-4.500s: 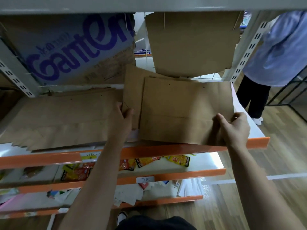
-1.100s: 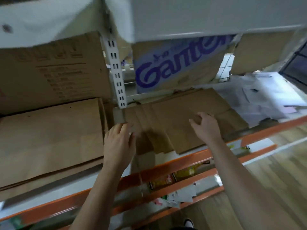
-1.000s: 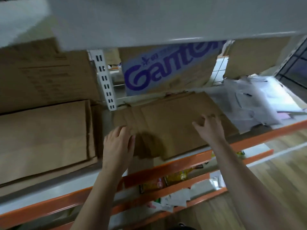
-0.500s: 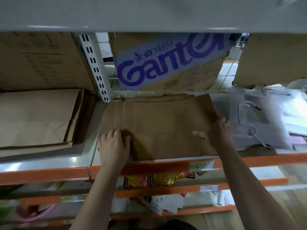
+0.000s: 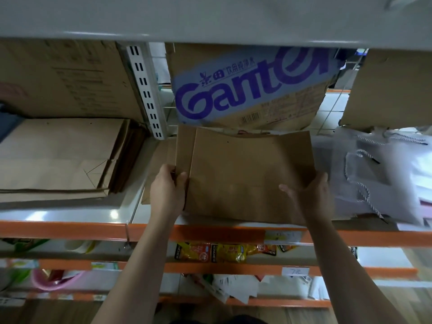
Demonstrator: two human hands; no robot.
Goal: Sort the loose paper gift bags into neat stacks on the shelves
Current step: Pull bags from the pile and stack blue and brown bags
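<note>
Nearest, on the lower shelves: yellow and orange snack packets (image 5: pixel 224 252) with black side strips whose lettering appears to read "KONCHEW"; a white handwritten price tag (image 5: pixel 295 271) on the orange rail below starts with "7", the rest unclear. Loose white paper slips (image 5: pixel 233 292) lie under that, and a pink plastic basin (image 5: pixel 46 280) sits at lower left. On the orange front edge of the main shelf (image 5: pixel 210 232) is a pale label strip (image 5: pixel 282 237), too blurred to read. On this shelf, at its front edge and near the middle, rests the stack of flat brown kraft-paper gift bags (image 5: pixel 245 174): matte tan, a crease across the lower part, a small punched hole near the far edge, and the lower bags offset so they show at the left. The left hand (image 5: pixel 167 190) grips the stack's left edge, thumb on top, fingers curled beneath. The right hand (image 5: pixel 308 190) clasps the right edge, thumb spread across the top sheet, the other fingers hidden. Left of the white slotted upright (image 5: pixel 146 90) lies a second pile of larger brown paper bags (image 5: pixel 58 157). To the right, touching the stack's corner, lie frosted white bags with twisted rope handles (image 5: pixel 378 174). Behind stands a cardboard carton (image 5: pixel 252 90) printed "Ganten" in purple on a pale blue band, with small Chinese characters above and a barcode below, flanked by plain cardboard boxes (image 5: pixel 70 78).
</note>
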